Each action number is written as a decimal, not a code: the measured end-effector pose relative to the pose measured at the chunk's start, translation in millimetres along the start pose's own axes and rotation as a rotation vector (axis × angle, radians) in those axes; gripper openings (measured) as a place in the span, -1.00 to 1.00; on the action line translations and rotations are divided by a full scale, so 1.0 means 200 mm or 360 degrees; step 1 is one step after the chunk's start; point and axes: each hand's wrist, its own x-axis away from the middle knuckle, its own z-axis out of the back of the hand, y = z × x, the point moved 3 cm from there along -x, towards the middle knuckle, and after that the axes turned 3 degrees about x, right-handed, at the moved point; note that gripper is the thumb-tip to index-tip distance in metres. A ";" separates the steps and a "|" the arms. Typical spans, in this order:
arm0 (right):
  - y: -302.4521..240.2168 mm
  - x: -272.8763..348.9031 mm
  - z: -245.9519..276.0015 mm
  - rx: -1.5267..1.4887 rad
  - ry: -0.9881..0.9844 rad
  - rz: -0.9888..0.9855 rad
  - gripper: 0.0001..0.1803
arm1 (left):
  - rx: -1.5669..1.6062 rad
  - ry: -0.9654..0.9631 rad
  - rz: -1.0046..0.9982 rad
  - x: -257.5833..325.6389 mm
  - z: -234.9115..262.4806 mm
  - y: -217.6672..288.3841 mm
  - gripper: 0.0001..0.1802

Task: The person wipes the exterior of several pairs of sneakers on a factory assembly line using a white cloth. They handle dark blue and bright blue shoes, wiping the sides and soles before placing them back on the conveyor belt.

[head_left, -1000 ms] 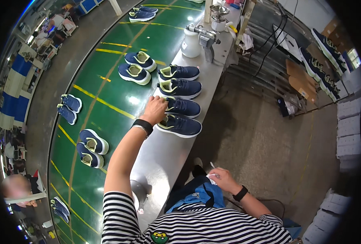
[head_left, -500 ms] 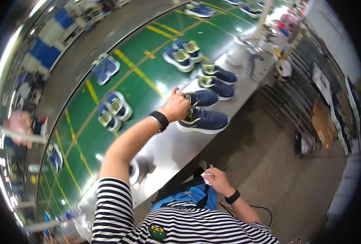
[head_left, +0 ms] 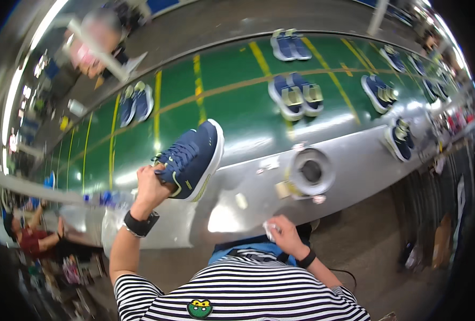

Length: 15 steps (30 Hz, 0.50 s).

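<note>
My left hand (head_left: pixel 152 187) is closed on the heel and collar of a navy sneaker (head_left: pixel 197 158) with a white sole and pale yellow-green lining. It holds the shoe up over the metal ledge, tilted, toe pointing away; whether a second shoe hangs behind it I cannot tell. Near my waist, my right hand (head_left: pixel 287 236) pinches a crumpled white cloth or tissue (head_left: pixel 271 230). A round metal dish with a dark centre (head_left: pixel 311 170) sits on the ledge to the right of the held sneaker.
The metal ledge (head_left: pixel 349 152) runs along a green belt (head_left: pixel 226 112) with yellow lines. Pairs of navy sneakers stand on the belt, one pair (head_left: pixel 296 96) beyond the dish. A yellowish block (head_left: pixel 284 189) lies beside the dish. Other people (head_left: pixel 31 235) are at the left.
My left hand has lifted the sneaker off the ledge and carried it left. The view has swung left, bringing the dish into full sight. My right hand stays near my waist with the white piece.
</note>
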 end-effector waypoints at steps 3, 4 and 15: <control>-0.15 -0.22 -0.29 0.0061 0.0169 0.0156 -0.78 | -0.0109 -0.0021 0.0287 0.37 -0.11 -0.44 -0.71; -0.19 -0.29 -0.36 0.0153 0.0184 0.0194 -0.77 | -0.0174 -0.0043 0.0324 0.48 -0.14 -0.53 -0.68; -0.03 -0.67 -0.98 0.0637 0.0059 0.0287 -0.78 | 0.0280 -0.0451 0.0690 0.80 -0.54 -0.58 -0.64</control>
